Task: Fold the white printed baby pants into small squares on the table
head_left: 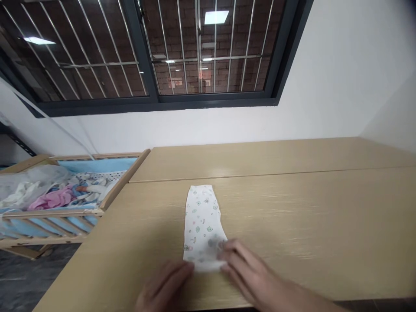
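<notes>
Fingers (235, 255) of your right hand (253, 271) lie flat and a little spread on the near end of the folded white cloth (203, 221), pressing it, not pinching. Your left hand (165, 286) is half open, and its fingertips (188, 269) are at the near edge of the cloth; I cannot tell if they really touch it. You have one cloth only: a long, narrow strip with small green and pink prints, a bit wider at the near end and blurred under your hand. It lies on the light wood table (292, 216), which has two panels joined by one seam. Beside the table on the left stands one wooden crib (78, 212) with blue padding and a pile of soft things inside. Above is one dark window (152, 52) with two barred panes.
</notes>
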A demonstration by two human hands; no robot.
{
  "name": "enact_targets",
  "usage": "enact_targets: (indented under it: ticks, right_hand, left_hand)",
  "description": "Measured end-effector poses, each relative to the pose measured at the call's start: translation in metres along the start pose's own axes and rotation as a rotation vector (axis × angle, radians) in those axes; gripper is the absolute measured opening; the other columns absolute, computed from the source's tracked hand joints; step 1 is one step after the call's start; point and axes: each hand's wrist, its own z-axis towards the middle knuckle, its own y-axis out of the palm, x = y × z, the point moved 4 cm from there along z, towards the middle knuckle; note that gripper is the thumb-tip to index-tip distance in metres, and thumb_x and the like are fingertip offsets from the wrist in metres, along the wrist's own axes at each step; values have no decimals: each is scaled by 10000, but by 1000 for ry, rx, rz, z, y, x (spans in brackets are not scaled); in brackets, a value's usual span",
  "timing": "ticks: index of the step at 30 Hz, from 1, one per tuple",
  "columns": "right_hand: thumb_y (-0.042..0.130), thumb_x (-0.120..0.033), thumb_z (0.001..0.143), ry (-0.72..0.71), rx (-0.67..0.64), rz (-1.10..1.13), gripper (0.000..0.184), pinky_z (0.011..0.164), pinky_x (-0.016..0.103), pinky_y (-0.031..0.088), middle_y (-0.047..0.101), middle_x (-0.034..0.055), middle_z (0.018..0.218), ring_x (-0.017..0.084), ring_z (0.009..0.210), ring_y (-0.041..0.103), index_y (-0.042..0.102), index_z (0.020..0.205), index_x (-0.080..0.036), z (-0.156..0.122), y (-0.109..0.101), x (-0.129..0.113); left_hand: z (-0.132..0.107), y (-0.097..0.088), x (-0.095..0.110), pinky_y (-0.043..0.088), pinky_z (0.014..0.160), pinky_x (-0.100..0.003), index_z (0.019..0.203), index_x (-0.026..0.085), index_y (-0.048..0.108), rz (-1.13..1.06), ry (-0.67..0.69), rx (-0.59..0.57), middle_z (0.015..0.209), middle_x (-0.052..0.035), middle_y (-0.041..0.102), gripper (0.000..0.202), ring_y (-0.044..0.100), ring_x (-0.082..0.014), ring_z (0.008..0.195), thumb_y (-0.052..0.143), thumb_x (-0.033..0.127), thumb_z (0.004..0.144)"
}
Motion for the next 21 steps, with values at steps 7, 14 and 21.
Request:
enact_targets:
  ticks: [7,14,21]
  right_hand:
    - [498,-389,996,325,145,214,251,717,309,489,675,55,931,190,817,620,632,1079,-193,98,-13,96]
    - [467,-264,920,535,152,194,179,657,262,428,682,37,841,164,728,593,620,906,-172,151,31,197]
    - [464,-236,912,557,100,119,195,740,286,461,691,65,904,188,820,609,639,887,-154,151,51,218]
  left_hand:
    - [136,8,-72,538,914,-331,1080,241,703,-50,-287,19,1063,-31,731,248,672,-199,976,473,296,1007]
    - [193,73,-145,476,873,-310,957,144,731,23,-491,-64,1002,-117,710,273,640,-227,996,459,152,947]
    - [191,101,-163,457,861,-293,999,136,706,145,-524,-111,1040,-134,699,262,629,-216,994,448,135,948]
